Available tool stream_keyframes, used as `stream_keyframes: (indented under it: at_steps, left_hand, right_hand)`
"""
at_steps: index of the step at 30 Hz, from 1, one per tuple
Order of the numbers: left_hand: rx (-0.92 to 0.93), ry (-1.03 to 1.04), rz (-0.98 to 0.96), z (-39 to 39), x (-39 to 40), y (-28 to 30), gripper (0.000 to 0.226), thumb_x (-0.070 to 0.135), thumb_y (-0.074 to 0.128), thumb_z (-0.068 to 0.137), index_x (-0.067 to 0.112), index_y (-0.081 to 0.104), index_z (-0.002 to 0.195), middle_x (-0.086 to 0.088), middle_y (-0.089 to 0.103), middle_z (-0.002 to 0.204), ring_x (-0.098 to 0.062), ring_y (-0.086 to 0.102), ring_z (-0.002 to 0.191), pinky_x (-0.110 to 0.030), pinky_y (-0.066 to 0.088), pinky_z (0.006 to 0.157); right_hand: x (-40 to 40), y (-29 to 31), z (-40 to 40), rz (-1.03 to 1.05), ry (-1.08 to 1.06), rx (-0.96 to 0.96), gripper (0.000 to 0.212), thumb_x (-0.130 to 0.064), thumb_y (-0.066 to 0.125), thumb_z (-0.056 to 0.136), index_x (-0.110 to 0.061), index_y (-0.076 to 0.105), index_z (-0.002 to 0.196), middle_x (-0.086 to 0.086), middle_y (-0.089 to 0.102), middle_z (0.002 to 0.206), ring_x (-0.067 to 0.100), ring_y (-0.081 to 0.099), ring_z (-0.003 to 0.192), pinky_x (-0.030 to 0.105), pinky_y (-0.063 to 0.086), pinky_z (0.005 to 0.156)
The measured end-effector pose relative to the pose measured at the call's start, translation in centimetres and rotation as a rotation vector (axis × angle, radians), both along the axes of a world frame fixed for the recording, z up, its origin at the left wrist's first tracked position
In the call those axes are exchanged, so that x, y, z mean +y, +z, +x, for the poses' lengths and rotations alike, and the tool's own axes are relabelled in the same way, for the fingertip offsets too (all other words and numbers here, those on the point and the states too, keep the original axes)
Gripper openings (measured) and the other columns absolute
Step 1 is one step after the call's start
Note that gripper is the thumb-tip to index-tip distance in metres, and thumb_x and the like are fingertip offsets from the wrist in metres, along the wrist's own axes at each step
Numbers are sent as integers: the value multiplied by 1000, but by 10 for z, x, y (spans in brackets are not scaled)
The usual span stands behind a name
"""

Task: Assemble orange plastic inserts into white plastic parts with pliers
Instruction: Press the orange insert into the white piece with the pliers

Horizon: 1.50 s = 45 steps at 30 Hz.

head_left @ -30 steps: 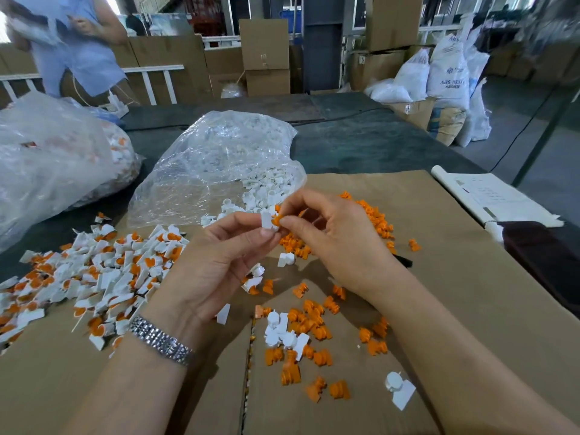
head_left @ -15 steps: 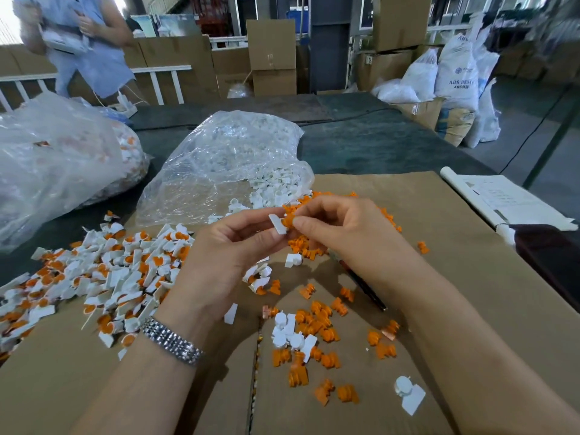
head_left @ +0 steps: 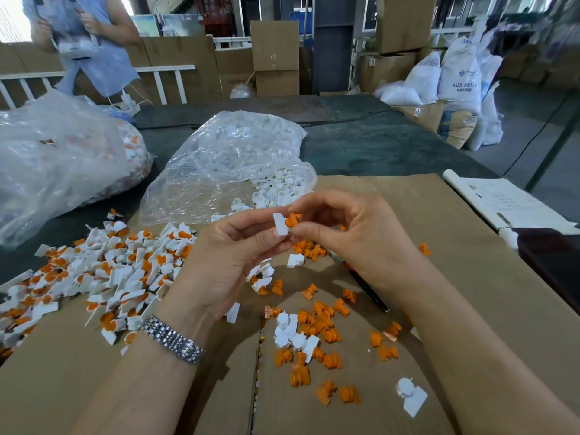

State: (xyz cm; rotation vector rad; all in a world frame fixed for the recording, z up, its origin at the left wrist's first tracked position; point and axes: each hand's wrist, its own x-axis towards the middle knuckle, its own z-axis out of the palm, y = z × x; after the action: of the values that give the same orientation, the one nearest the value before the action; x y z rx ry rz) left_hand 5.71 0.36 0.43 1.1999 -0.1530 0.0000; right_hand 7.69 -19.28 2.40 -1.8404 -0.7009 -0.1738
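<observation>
White sack [head_left: 460, 77] at back reads "ABS RESIN"; both hands busy w/ parts.

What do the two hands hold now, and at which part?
The left hand pinches the white part at its flat tab. The right hand pinches the orange insert seated against it.

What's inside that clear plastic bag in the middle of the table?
The clear plastic bag holds small white plastic parts, spilling at its open mouth. Glare and crinkles hide how many lie deeper inside.
</observation>
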Motion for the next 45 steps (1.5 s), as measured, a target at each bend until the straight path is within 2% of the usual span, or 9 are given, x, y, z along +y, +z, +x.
stream_keyframes:
  at_steps: [6,9,15,19,23,30,35,41,45]
  left_hand:
    - [-6,21,-26,-1,-1,2,24,5,75,75,6,82,97,-18,77,107,-28,76,101,-27,60,81]
    - [6,-20,-51,-2,0,4,24,6,74,80,1,80,102,-23,75,111,-31,74,106,-30,60,86]
    - [29,26,-30,-2,0,5,26,9,78,73,2,81,98,-21,76,107,-30,75,104,-28,60,83]
    - [50,40,-35,-1,1,5,20,5,74,78,-1,80,96,-21,77,105,-30,76,99,-28,61,81]
    - [77,61,-35,-1,0,4,16,5,76,74,-2,75,88,-16,76,90,-28,76,87,-28,61,79]
    - [103,82,-11,-2,-2,5,7,-1,77,72,2,73,77,-15,75,84,-27,77,85,-28,61,77]
    - [129,99,10,-1,-2,4,12,0,79,69,-1,71,79,-19,75,87,-30,77,86,-30,62,77]
    - [159,159,49,1,-3,2,15,1,80,63,-2,72,76,-20,74,81,-27,76,77,-29,62,74]
    - [186,162,33,1,-3,3,7,2,80,61,8,77,63,-19,77,84,-29,78,81,-26,62,72]
  right_hand:
    - [4,-2,0,-32,-45,-78,19,-15,78,88,-14,73,106,-2,73,91,16,71,88,36,59,82]
    - [4,-2,0,-71,-60,-119,19,-15,76,89,-15,72,107,-4,72,90,14,69,88,31,58,81]
    - [5,-3,0,-98,-73,-190,19,-14,77,89,-12,72,108,-3,72,89,13,69,86,29,57,79]
    - [6,-4,0,-109,-78,-223,19,-13,77,89,-12,72,108,-3,72,89,12,69,85,27,57,79]
    - [6,-5,0,-136,-104,-263,21,-14,78,89,-12,72,109,-5,71,88,10,68,84,26,57,79]
    - [7,-7,1,-205,-119,-329,21,-13,77,89,-11,72,109,-3,71,92,7,67,84,23,57,78]
    - [9,-8,2,-255,-122,-338,19,-13,76,90,-14,71,108,-5,69,91,7,66,84,25,56,78]
    - [13,-11,1,-298,-121,-334,17,-15,77,89,-14,71,105,-4,68,91,9,65,83,31,56,76]
    - [6,-9,5,-269,-132,-220,22,-24,79,87,-19,71,107,-9,68,92,6,64,84,21,54,77]
